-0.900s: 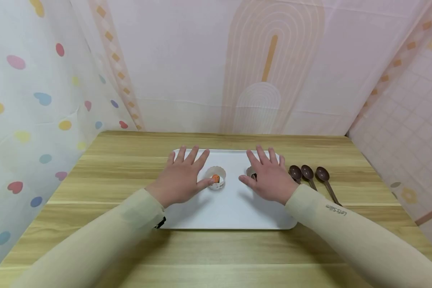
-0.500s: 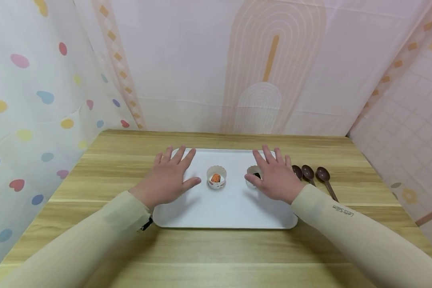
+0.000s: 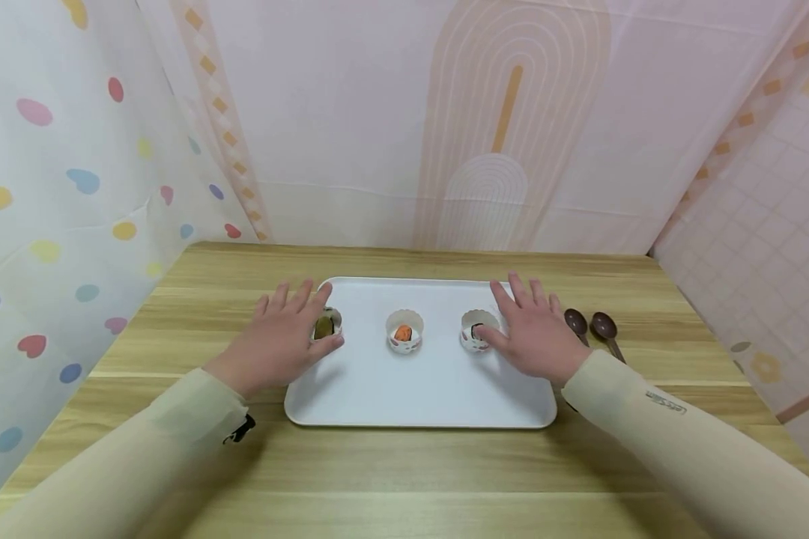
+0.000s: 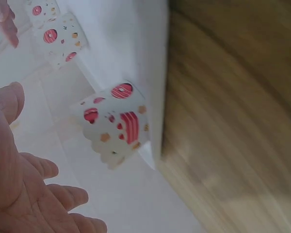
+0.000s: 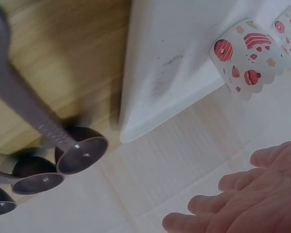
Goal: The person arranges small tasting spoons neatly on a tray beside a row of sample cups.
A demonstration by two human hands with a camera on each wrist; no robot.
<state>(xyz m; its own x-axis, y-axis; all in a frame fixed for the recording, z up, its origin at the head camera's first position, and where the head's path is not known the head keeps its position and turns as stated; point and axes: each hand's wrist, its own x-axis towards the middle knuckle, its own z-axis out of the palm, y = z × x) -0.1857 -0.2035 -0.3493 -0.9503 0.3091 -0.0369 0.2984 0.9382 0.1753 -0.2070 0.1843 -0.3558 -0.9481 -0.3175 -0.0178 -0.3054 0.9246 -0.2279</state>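
Three scalloped paper baking cups stand in a row on a white tray (image 3: 418, 393). The left cup (image 4: 119, 124) contains a greenish-brown lump (image 3: 323, 327). Something orange (image 3: 403, 333) lies in the middle cup (image 3: 404, 346), and a dark piece shows in the right cup (image 3: 470, 344). My left hand (image 3: 270, 340) hovers palm down with fingers spread, partly covering the left cup from the head view. My right hand (image 3: 535, 337) is spread beside the right cup, its thumb overlapping the cup in that view. Neither hand holds anything.
Right of the tray lie brown measuring spoons (image 3: 604, 326); three show in the right wrist view, the nearest bowl (image 5: 82, 153) close to the tray's edge. All stand on a wooden table (image 3: 404, 471). Patterned curtains (image 3: 350, 112) enclose the back and sides.
Both hands have moved apart, the left one leftward and the right one rightward. The left cup has come into view, the right cup shows more fully, and one spoon is now covered.
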